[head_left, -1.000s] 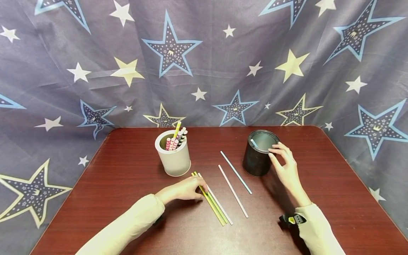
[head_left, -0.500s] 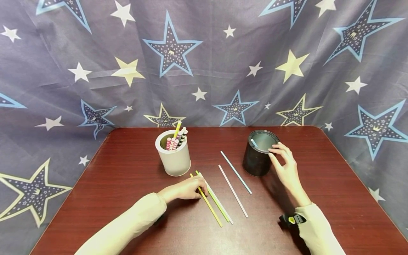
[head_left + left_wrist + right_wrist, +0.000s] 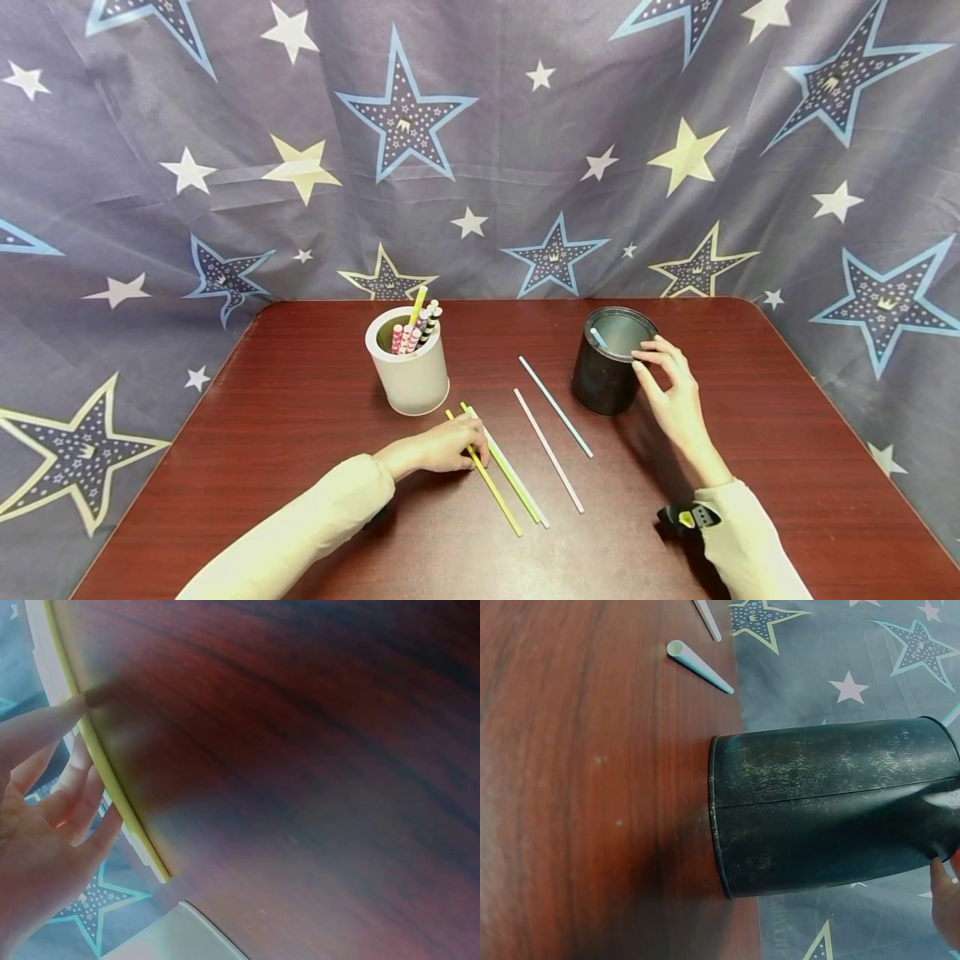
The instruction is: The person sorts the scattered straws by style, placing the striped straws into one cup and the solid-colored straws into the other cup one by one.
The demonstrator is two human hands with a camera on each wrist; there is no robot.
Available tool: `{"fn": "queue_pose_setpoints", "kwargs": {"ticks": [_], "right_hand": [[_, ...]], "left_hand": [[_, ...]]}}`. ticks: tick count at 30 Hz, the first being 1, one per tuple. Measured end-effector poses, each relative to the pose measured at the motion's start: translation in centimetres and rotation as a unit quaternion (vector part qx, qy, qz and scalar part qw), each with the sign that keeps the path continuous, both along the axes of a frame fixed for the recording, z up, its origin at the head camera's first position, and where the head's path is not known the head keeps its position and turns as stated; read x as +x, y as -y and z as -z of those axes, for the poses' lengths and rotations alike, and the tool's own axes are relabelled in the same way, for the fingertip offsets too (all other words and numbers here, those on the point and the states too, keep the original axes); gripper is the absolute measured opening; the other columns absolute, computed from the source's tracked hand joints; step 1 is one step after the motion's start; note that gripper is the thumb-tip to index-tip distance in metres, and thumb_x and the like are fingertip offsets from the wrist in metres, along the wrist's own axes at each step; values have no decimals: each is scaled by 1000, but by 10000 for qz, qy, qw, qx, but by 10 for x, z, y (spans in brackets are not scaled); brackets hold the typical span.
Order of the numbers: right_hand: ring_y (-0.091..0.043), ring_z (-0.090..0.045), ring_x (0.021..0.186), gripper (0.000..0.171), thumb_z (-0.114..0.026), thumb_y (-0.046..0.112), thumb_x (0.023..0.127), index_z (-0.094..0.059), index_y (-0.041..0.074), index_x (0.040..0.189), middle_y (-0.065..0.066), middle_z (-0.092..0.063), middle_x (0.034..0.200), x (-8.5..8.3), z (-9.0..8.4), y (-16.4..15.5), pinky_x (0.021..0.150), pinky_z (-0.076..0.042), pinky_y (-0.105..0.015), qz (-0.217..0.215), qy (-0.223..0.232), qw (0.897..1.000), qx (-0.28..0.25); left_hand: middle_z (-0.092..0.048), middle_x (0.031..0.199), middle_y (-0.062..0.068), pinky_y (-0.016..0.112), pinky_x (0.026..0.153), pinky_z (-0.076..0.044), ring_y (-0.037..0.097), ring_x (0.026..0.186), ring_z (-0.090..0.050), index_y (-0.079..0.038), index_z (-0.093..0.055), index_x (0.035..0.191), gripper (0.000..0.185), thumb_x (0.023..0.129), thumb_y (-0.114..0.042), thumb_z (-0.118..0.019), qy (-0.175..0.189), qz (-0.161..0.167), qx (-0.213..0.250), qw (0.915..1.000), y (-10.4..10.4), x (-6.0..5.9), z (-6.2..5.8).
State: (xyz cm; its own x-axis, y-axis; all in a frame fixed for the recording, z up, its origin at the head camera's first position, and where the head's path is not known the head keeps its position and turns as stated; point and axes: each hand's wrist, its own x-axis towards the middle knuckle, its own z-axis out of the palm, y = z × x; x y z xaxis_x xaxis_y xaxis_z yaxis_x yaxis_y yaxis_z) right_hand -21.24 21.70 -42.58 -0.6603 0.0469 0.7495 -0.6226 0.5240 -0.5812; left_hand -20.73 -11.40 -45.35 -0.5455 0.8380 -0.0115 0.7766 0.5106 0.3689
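My left hand lies on the table with its fingertips touching a yellow straw, which lies flat. In the left wrist view the fingers meet that yellow straw from one side. A green straw and a white straw lie just right of it. My right hand holds the black can at its rim and side. A fingertip touches the black can. A pale blue straw stands inside the can.
A white cup with several patterned straws stands behind my left hand. A pinkish straw and a blue straw lie between the hands on the dark red table. A starred cloth hangs behind.
The yellow straw has slid a little left under my left fingers and now lies apart from the green one. My right hand and the can have not moved.
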Motion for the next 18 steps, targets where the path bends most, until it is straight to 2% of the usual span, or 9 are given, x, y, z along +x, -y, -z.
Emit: {"fn": "queue_pose_setpoints", "kwargs": {"ticks": [6, 11, 18], "right_hand": [[-46, -40, 109, 21, -59, -18, 72, -61, -10, 91, -27, -54, 100, 13, -18, 11, 100, -28, -22, -23, -98, 9999, 22], [-46, -40, 109, 20, -59, -17, 72, -61, -11, 91, -28, -54, 101, 15, -21, 13, 100, -28, -22, -18, -75, 10000, 35], [-46, -40, 109, 20, -60, -17, 73, -61, -10, 91, -27, -54, 101, 16, -20, 13, 100, -28, -21, 1, -47, 10000, 34]], "left_hand": [[-48, 77, -4, 23, 76, -37, 11, 81, -42, -19, -64, 74, 12, 68, -10, -70, -81, -38, -154, 9998, 0, 0, 1], [-48, 78, -5, 25, 77, -37, 11, 83, -42, -19, -63, 74, 11, 69, -12, -70, -115, -88, -231, 9996, -1, 0, 1], [-49, 77, -6, 24, 75, -38, 12, 83, -44, -19, -62, 73, 12, 68, -13, -71, -301, 23, -299, 9991, -2, 0, -1]]}}
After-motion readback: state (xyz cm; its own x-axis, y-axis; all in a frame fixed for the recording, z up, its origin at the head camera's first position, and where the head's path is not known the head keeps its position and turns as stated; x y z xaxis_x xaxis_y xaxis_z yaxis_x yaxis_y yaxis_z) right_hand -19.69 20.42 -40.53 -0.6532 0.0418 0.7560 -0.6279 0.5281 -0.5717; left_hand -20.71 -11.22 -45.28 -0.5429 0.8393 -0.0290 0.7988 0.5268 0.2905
